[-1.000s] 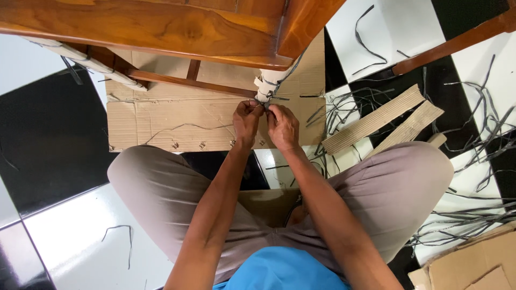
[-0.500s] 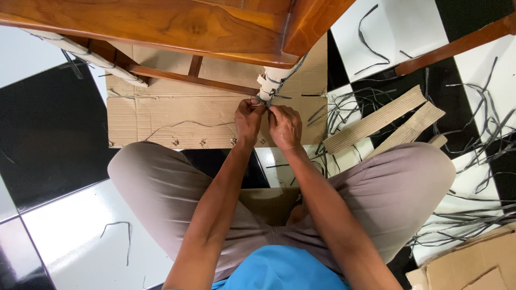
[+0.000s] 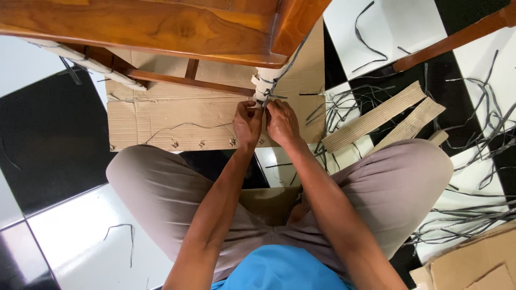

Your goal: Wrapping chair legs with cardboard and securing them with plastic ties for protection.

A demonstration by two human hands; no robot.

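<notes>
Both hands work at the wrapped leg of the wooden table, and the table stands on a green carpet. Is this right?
Not quite. In the head view the left hand and right hand are at the wrapped leg, but the table stands on flat brown cardboard, not green carpet.

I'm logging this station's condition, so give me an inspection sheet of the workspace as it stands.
Surface: black-and-white tiled floor with a flat brown cardboard sheet.
Job's things: white-wrapped wooden furniture leg bound with a dark strap.
Clutter: loose dark strap offcuts; corrugated cardboard strips.
Grippers: left hand and right hand pinch at the leg's base.
Cables: nothing seen.
Surroundings: polished wooden furniture frame; person's grey trousers.
</notes>
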